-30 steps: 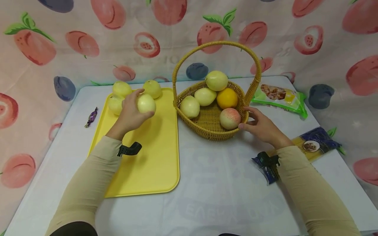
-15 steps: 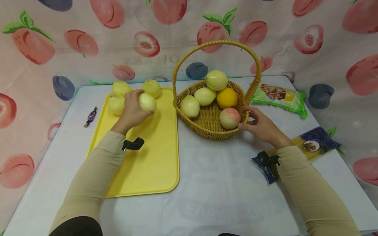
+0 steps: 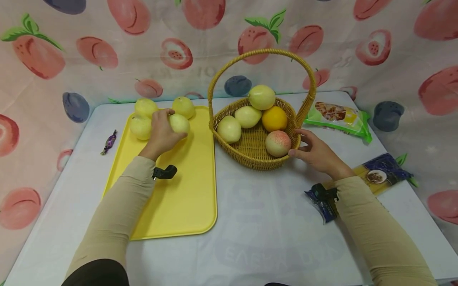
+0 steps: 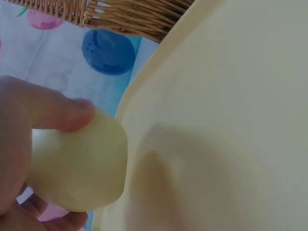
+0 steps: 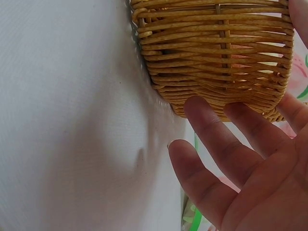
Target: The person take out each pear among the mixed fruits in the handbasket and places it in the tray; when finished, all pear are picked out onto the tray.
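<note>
Backdrop cloth (image 3: 211, 47), fruit print, hangs behind the white bench (image 3: 264, 222). Yellow tray (image 3: 182, 194) on the left half of the bench.

Left forearm (image 3: 119, 216), tan sleeve, enters near left, runs far and slightly right across the tray's left edge. Right forearm (image 3: 379, 230) enters near right, slants far and left, passing over a blue-and-yellow packet (image 3: 386, 172). Black wrist camera on each.

Wicker basket (image 3: 257, 163), tall hoop handle upright, stands right of the tray, just beside it. Green packet (image 3: 338, 115) far right, beyond the basket.

Hands: left hand (image 3: 162, 133) over the far part of the tray, back of the hand to the left. Thumb on the near side, fingers curled round the far side: firm hold on one pale round fruit (image 3: 180, 123), fruit to the right of the palm. Fruit's shadow falls on the tray.

Right hand (image 3: 316, 153) at the basket's right side. Thumb at the near right rim, index higher up the rim; in the wrist view the other fingers are spread, lightly bent, some tips at the woven wall. Loose contact, nothing enclosed.

Three more pale fruits (image 3: 140, 127) at the tray's far end. Basket carries three pale fruits (image 3: 229, 129), an orange (image 3: 274, 119) and a blushed peach (image 3: 278, 143), the peach nearest the right thumb.

Purple wrapped sweet (image 3: 109, 142) on the bench, left of the tray.
</note>
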`<move>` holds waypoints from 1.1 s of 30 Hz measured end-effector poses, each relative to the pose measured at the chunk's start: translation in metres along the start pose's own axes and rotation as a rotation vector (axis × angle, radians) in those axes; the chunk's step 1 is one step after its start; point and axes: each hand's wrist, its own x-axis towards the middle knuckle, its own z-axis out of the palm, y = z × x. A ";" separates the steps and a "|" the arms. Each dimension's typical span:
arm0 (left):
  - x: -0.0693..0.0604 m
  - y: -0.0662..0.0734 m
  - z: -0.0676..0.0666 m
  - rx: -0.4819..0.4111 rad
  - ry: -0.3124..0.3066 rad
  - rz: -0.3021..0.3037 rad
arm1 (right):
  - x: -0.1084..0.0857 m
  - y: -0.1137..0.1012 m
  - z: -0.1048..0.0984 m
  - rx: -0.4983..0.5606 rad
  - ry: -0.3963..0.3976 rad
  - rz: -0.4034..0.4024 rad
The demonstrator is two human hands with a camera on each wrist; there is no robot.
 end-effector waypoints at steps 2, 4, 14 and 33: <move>0.001 -0.001 0.001 0.002 0.002 -0.001 | 0.000 0.000 0.000 0.002 0.000 0.000; 0.002 -0.001 0.002 0.000 0.004 0.000 | 0.000 0.000 0.000 0.002 0.001 0.002; 0.006 -0.006 0.004 0.008 0.004 -0.002 | 0.000 0.000 0.000 0.003 -0.003 0.002; 0.016 -0.010 0.015 0.045 0.011 0.040 | 0.000 0.002 0.001 -0.003 0.003 0.008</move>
